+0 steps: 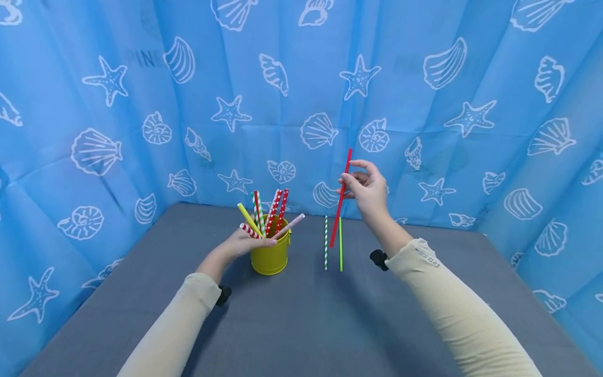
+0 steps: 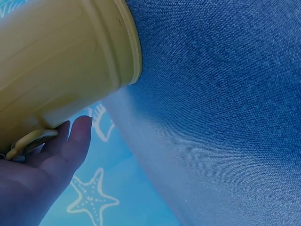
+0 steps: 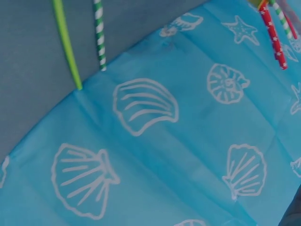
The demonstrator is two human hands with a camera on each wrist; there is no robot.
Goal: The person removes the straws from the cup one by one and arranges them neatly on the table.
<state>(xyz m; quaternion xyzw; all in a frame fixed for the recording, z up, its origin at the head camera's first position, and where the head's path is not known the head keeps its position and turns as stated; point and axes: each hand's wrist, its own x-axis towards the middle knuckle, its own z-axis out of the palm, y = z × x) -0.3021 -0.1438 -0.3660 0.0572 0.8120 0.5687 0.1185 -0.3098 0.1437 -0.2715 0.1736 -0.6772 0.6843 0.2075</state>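
A blue curtain (image 1: 301, 63) (printed with white shells (image 1: 319, 131) and starfish (image 1: 360, 78)) hangs behind a grey table (image 1: 282, 324).

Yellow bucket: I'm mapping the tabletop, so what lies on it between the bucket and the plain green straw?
In the head view, a green-and-white striped straw lies between the yellow bucket and the plain green straw, much nearer the latter.
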